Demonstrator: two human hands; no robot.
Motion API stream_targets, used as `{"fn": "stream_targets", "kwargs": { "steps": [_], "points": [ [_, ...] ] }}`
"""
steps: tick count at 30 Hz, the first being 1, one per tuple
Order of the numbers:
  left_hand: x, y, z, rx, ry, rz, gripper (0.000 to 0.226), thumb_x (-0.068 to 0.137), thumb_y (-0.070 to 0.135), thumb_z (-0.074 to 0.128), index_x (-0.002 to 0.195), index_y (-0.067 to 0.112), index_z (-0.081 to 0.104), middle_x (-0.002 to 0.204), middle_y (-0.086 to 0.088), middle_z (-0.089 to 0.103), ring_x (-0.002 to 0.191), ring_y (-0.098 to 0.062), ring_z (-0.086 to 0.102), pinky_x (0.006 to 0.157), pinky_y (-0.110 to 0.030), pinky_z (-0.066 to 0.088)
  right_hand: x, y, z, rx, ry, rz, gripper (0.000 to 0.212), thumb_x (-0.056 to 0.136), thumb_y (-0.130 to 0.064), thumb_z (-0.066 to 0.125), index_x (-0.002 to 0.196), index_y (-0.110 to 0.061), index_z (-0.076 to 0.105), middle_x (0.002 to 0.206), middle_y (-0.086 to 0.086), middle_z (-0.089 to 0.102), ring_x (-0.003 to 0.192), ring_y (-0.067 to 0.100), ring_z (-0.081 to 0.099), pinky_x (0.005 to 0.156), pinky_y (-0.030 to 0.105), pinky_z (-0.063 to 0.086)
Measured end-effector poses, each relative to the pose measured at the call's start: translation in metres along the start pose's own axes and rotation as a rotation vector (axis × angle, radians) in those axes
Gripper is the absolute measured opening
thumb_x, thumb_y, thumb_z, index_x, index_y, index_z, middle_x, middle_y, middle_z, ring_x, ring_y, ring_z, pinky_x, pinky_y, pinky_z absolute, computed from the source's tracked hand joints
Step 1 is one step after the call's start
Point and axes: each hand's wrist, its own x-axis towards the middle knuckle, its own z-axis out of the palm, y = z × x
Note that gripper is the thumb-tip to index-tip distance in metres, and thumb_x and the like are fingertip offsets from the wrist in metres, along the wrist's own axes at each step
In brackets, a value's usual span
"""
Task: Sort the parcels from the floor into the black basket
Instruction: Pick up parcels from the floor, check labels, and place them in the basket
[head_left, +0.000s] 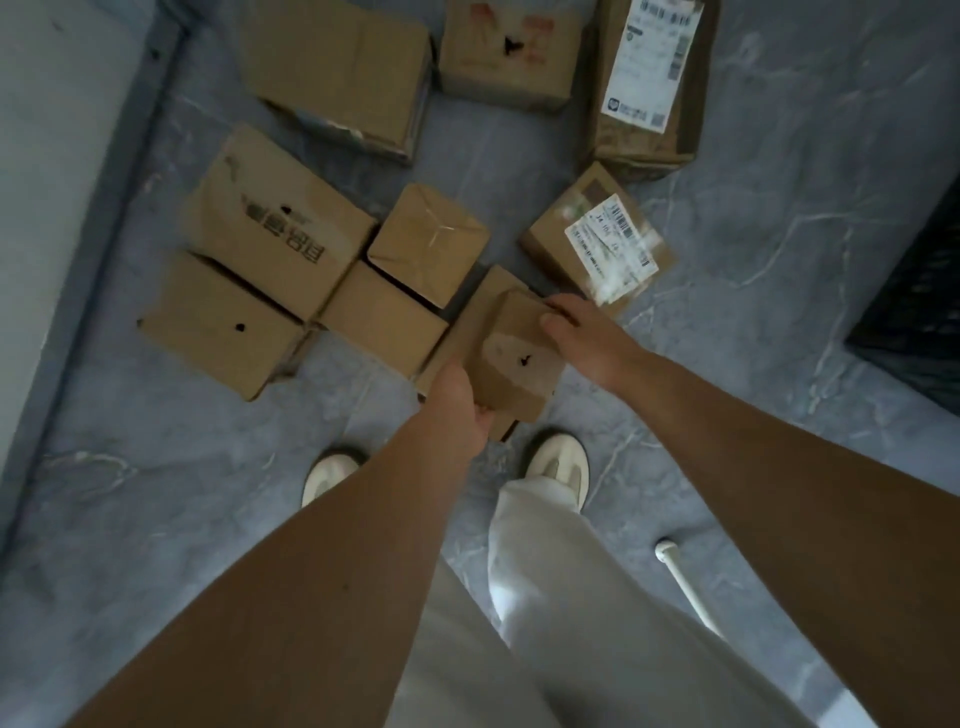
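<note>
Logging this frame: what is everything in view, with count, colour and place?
held parcel: one, brown, centre, over another parcel
floor parcels: about nine, brown, spread over the floor ahead; two bear white labels
black basket: one, black, right edge, partly out of view
pole: one, white, lower right
floor: grey, marbled
wall: pale, left side
shoes: two, cream, below the parcels
trousers: white, bottom centre
left hand: one, grips the held parcel's near edge
right hand: one, grips the held parcel's far corner
</note>
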Motion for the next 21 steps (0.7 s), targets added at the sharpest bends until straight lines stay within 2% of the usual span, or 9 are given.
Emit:
{"fn": "stream_targets", "kwargs": {
  "steps": [2, 4, 7, 8, 11, 13, 15, 17, 21],
  "points": [
    [-0.023, 0.001, -0.003, 0.012, 0.002, 0.042, 0.039, 0.106, 0.023, 0.039, 0.143, 0.009, 0.044, 0.141, -0.010, 0.050, 0.132, -0.030, 0.046, 0.112, -0.042, 0.038, -0.013, -0.020, -0.008, 0.077, 0.062, -0.001, 0.032, 0.103, -0.031, 0.043, 0.128, -0.014, 0.052, 0.112, 0.001, 0.051, 0.101, 0.017, 0.052, 0.064, 0.018, 0.034],
    [-0.058, 0.010, -0.007, 0.036, 0.023, 0.089, 0.036, 0.104, 0.017, 0.042, 0.139, 0.007, 0.047, 0.136, -0.010, 0.053, 0.125, -0.028, 0.051, 0.110, -0.040, 0.041, -0.037, -0.048, -0.019, 0.153, 0.132, -0.020, 0.021, 0.103, -0.032, 0.043, 0.110, -0.015, 0.053, 0.095, -0.003, 0.052, 0.085, 0.009, 0.051, 0.060, 0.018, 0.032],
    [-0.112, 0.034, -0.012, 0.019, 0.094, 0.179, 0.021, 0.100, 0.013, 0.053, 0.118, 0.002, 0.057, 0.113, -0.011, 0.061, 0.101, -0.023, 0.060, 0.093, -0.032, 0.051, -0.080, -0.103, -0.044, 0.262, 0.190, -0.052, 0.023, 0.101, -0.039, 0.046, 0.085, -0.023, 0.050, 0.081, -0.005, 0.050, 0.077, 0.009, 0.051, 0.064, 0.024, 0.037],
    [-0.134, 0.047, -0.015, 0.001, 0.087, 0.209, 0.019, 0.099, 0.013, 0.055, 0.114, 0.002, 0.059, 0.111, -0.010, 0.063, 0.099, -0.021, 0.061, 0.091, -0.032, 0.052, -0.097, -0.127, -0.055, 0.279, 0.188, -0.080, 0.026, 0.100, -0.041, 0.048, 0.081, -0.025, 0.048, 0.080, -0.005, 0.050, 0.077, 0.011, 0.052, 0.065, 0.026, 0.038],
    [-0.215, 0.090, -0.018, -0.052, 0.042, 0.341, 0.015, 0.096, 0.014, 0.061, 0.107, 0.004, 0.062, 0.106, -0.010, 0.068, 0.092, -0.019, 0.067, 0.076, -0.028, 0.059, -0.154, -0.208, -0.092, 0.277, 0.175, -0.191, 0.030, 0.097, -0.050, 0.050, 0.085, -0.022, 0.053, 0.082, -0.004, 0.055, 0.080, 0.013, 0.056, 0.069, 0.030, 0.045],
    [-0.281, 0.120, -0.018, -0.114, 0.039, 0.425, 0.016, 0.091, 0.013, 0.067, 0.105, 0.006, 0.064, 0.107, -0.008, 0.070, 0.089, -0.016, 0.069, 0.066, -0.023, 0.059, -0.192, -0.261, -0.118, 0.280, 0.168, -0.264, 0.030, 0.094, -0.055, 0.052, 0.086, -0.026, 0.055, 0.088, -0.004, 0.060, 0.088, 0.016, 0.062, 0.082, 0.039, 0.052],
    [-0.352, 0.143, -0.018, -0.145, -0.024, 0.523, 0.024, 0.090, 0.014, 0.069, 0.112, 0.004, 0.067, 0.111, -0.010, 0.071, 0.093, -0.017, 0.070, 0.067, -0.022, 0.060, -0.236, -0.308, -0.143, 0.305, 0.167, -0.323, 0.029, 0.091, -0.056, 0.055, 0.083, -0.029, 0.053, 0.092, 0.000, 0.063, 0.095, 0.020, 0.064, 0.091, 0.046, 0.054],
    [-0.424, 0.161, -0.016, -0.148, -0.096, 0.651, 0.034, 0.091, 0.016, 0.068, 0.122, 0.002, 0.065, 0.117, -0.013, 0.070, 0.103, -0.021, 0.070, 0.075, -0.023, 0.060, -0.287, -0.350, -0.168, 0.323, 0.158, -0.384, 0.031, 0.090, -0.058, 0.055, 0.084, -0.027, 0.053, 0.095, 0.002, 0.066, 0.096, 0.021, 0.065, 0.092, 0.051, 0.054],
    [-0.562, 0.181, -0.020, -0.143, -0.072, 0.951, 0.037, 0.088, 0.011, 0.071, 0.125, 0.009, 0.066, 0.122, -0.009, 0.069, 0.109, -0.019, 0.066, 0.093, -0.028, 0.051, -0.387, -0.417, -0.211, 0.322, 0.124, -0.514, 0.031, 0.097, -0.046, 0.053, 0.085, -0.017, 0.054, 0.104, 0.015, 0.067, 0.100, 0.025, 0.066, 0.090, 0.054, 0.054]
  ]
}}
